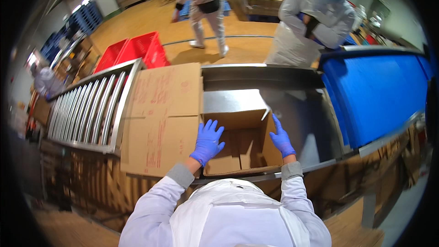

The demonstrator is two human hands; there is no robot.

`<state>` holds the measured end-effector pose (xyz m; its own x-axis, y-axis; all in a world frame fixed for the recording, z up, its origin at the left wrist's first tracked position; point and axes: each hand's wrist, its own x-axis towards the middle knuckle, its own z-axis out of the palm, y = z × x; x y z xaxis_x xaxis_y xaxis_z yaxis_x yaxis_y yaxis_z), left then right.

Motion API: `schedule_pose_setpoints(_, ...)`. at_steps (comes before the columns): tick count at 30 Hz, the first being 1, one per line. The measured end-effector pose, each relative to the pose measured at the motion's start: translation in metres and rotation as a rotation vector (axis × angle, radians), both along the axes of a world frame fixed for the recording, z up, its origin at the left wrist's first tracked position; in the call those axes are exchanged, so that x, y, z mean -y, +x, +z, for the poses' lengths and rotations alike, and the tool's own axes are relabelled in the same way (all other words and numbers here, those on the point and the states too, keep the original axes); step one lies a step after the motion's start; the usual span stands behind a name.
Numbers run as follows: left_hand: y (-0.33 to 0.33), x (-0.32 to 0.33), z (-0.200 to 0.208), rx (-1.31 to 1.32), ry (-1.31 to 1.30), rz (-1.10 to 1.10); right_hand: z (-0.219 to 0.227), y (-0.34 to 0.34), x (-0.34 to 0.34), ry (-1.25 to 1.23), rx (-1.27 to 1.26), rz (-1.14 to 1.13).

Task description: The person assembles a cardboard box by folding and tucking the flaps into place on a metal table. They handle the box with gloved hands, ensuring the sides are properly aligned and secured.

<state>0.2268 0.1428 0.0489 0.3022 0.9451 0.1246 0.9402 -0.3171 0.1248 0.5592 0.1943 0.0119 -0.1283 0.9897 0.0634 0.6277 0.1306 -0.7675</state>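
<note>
An open-topped cardboard box [243, 142] stands on a steel work table [302, 105] in front of me, and its inside holds nothing but the folded bottom flaps. My left hand [208, 142], in a blue-violet glove, lies with fingers spread over the box's left edge. Under its wrist side is the border of flat, folded cardboard cartons [161, 123] with red print. At the box's right wall, my gloved right hand [281, 139] rests against the outside and top edge, index finger stretched forward, thumb toward the opening.
Left of the flat cartons runs a roller conveyor [87, 110]. Red crates [141, 50] stand behind it. A blue plastic sheet or bin [375, 91] fills the right side. Across the table stands a person in white [315, 13]; another person [203, 4] is walking farther back.
</note>
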Motion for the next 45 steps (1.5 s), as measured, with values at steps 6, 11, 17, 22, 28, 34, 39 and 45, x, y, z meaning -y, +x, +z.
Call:
schedule_pose_setpoints(6, -0.008, 0.007, 0.002, 0.024, -0.055, -0.016, 0.041, -0.024, 0.067, -0.158, 0.3, -0.268)
schedule_pose_setpoints(11, -0.007, -0.025, 0.02, 0.192, 0.078, -0.046, 0.037, -0.045, 0.097, -0.136, 0.334, -0.473)
schedule_pose_setpoints(17, -0.009, -0.097, 0.007, 0.144, 0.089, -0.115, 0.039, -0.049, 0.081, -0.215, 0.39, -0.504)
schedule_pose_setpoints(22, -0.014, -0.109, -0.001, 0.063, -0.134, -0.17, 0.038, -0.052, 0.079, -0.257, 0.45, -0.546)
schedule_pose_setpoints(28, -0.022, -0.116, 0.002, 0.14, -0.201, -0.197, 0.043, -0.057, 0.074, -0.263, 0.433, -0.634)
schedule_pose_setpoints(34, -0.022, -0.119, 0.01, 0.23, -0.229, -0.204, 0.042, -0.05, 0.07, -0.332, 0.504, -0.668)
schedule_pose_setpoints(39, -0.024, -0.123, 0.008, 0.247, -0.262, -0.207, 0.029, -0.043, 0.07, -0.331, 0.545, -0.698)
schedule_pose_setpoints(45, -0.026, -0.122, 0.001, 0.315, -0.178, -0.226, 0.035, -0.047, 0.064, -0.378, 0.568, -0.707)
